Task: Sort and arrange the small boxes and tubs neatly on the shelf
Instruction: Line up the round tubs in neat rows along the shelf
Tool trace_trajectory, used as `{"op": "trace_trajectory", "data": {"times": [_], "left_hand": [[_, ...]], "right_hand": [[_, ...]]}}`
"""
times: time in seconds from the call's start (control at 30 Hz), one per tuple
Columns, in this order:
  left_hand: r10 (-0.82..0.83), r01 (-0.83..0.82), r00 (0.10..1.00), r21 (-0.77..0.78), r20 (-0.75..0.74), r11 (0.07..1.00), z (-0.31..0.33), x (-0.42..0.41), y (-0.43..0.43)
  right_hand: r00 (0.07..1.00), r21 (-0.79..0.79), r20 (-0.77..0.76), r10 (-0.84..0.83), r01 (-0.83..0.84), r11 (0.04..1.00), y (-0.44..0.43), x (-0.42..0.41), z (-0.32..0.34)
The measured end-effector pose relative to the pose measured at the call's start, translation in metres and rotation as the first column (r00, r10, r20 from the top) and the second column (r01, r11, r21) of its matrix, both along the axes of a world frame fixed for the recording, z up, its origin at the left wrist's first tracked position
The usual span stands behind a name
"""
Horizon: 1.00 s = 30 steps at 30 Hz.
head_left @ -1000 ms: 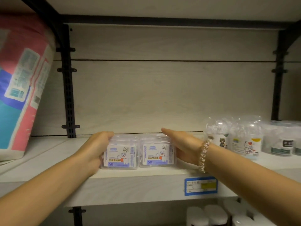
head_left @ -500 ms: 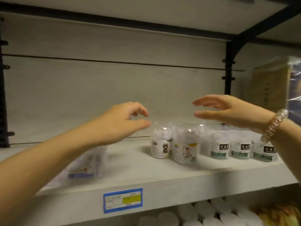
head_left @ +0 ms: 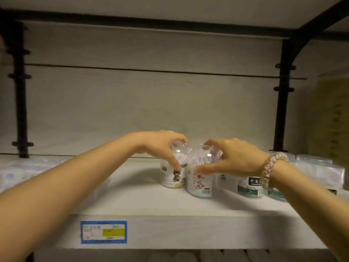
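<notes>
2 clear domed tubs stand side by side near the middle of the shelf (head_left: 132,205), set back a little from its front edge: the cat-label tub (head_left: 172,175) on the left and the white-cat tub (head_left: 199,183) just to its right and slightly nearer the front, their sides touching or almost so. The left hand (head_left: 160,146) curls over the dome of the cat-label tub, fingers across the top and thumb down on the label, closed around it; the right hand (head_left: 228,157) does the same on the white-cat tub, thumb lying across its front. Both tubs rest on the board, neither visibly lifted. The step in hand looks like squaring this pair up, and the next move probably calls for sliding both together, upright, into line with the row beside them and turning the labels forward; the tall, light domes may tip if pushed from the top alone. Just right of the pair stand the dental floss tubs (head_left: 250,187), partly hidden behind the right wrist and its bead bracelet (head_left: 268,171), so there is little room to shift that way. Farther right lie stacked clear boxes (head_left: 319,167), and more pale, blurred boxes (head_left: 22,174) sit at the far left. A blue price tag (head_left: 103,232) is fixed to the shelf's front face. The open stretch of board left of the tubs looks free for spacing.
</notes>
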<state>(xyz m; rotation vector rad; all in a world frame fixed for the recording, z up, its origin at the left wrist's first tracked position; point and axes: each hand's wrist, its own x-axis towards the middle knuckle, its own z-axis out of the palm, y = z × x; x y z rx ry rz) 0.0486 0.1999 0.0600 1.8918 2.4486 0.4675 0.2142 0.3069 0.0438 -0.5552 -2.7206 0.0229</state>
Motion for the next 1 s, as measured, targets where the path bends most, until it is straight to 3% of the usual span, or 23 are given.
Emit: {"op": "trace_trajectory", "data": {"times": [0.2,0.33,0.43,0.53,0.77,1.0], "left_hand": [[0.047,-0.057,0.996,0.137,0.074,0.989,0.012,-0.003,-0.03],[0.02,-0.045,0.986,0.144,0.168,0.989,0.033,0.009,-0.063],[0.026,-0.039,0.988,0.086,0.152,0.996,0.037,0.016,-0.077],[0.07,-0.08,0.99,0.075,0.122,0.994,0.032,0.014,-0.081],[0.092,-0.093,0.996,0.055,0.013,0.994,0.003,0.002,-0.074],[0.061,-0.063,0.991,0.014,0.122,0.998,0.003,-0.008,-0.082]], "right_hand": [[0.974,-0.211,-0.024,0.224,-0.224,0.952,0.012,0.017,0.02],[0.889,-0.421,-0.132,0.438,-0.45,0.788,0.019,0.023,0.039],[0.845,-0.465,-0.115,0.523,-0.511,0.723,0.016,0.017,0.045],[0.836,-0.457,-0.04,0.547,-0.502,0.734,0.01,0.006,0.042],[0.883,-0.332,0.168,0.439,-0.368,0.868,-0.001,-0.021,0.03],[0.91,-0.339,0.196,0.365,-0.287,0.896,-0.004,-0.018,0.023]]}}
